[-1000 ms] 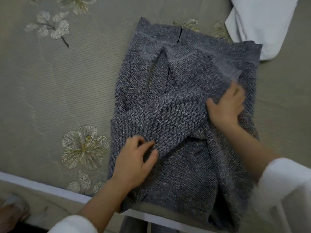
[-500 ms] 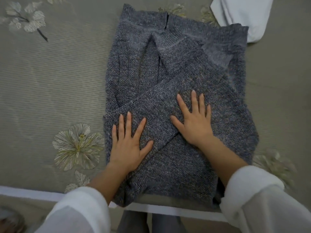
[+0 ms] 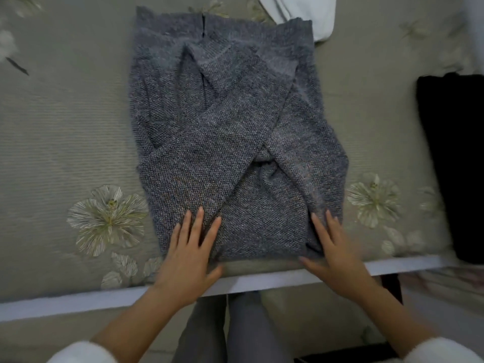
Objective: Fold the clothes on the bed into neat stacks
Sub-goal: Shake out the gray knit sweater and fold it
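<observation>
A grey knitted sweater (image 3: 230, 132) lies flat on the bed (image 3: 65, 132), its two sleeves folded across the body in an X. My left hand (image 3: 191, 254) rests with straight, spread fingers on the sweater's lower left hem. At the lower right corner of the hem my right hand (image 3: 331, 247) lies flat, fingers straight, thumb along the bottom edge. Neither hand holds anything.
A white folded garment (image 3: 311, 14) lies at the far edge, touching the sweater's top right corner. A black garment (image 3: 455, 158) sits at the right. The bed's white edge (image 3: 262, 281) runs just under my hands; my grey-trousered legs (image 3: 235, 328) stand below it.
Both hands have slid down from the crossed sleeves in the middle of the sweater to its bottom hem. The view has shifted, bringing the black garment into sight.
</observation>
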Demonstrator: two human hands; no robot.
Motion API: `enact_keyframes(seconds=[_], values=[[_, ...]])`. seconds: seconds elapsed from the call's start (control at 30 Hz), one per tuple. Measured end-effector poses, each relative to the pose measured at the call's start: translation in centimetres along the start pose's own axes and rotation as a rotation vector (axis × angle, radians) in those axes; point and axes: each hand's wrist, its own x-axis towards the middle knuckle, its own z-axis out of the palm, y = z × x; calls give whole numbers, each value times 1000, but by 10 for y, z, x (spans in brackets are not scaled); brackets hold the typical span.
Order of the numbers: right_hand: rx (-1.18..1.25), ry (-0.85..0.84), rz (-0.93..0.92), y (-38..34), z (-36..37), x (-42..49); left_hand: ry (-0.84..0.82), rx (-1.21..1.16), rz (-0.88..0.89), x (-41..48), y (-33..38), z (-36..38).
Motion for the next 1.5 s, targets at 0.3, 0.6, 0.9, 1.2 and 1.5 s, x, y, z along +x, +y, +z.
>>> enact_keyframes(seconds=[0.3,0.6,0.9,1.2,1.5], values=[[-285,13,32,-41,39,39,-42,265,-81,13,15,26],[-388,-50,-68,-39,-18,44,-136,344,-111,19,38,-18],[-344,-322,-152,-38,-64,-36,-315,-30,-142,-41,65,-84],[-231,-688,-144,-38,-132,-59,-695,-179,-142,-71,82,-121],[-225,-287,-152,-59,-210,36,-401,3,-161,6,22,-221]])
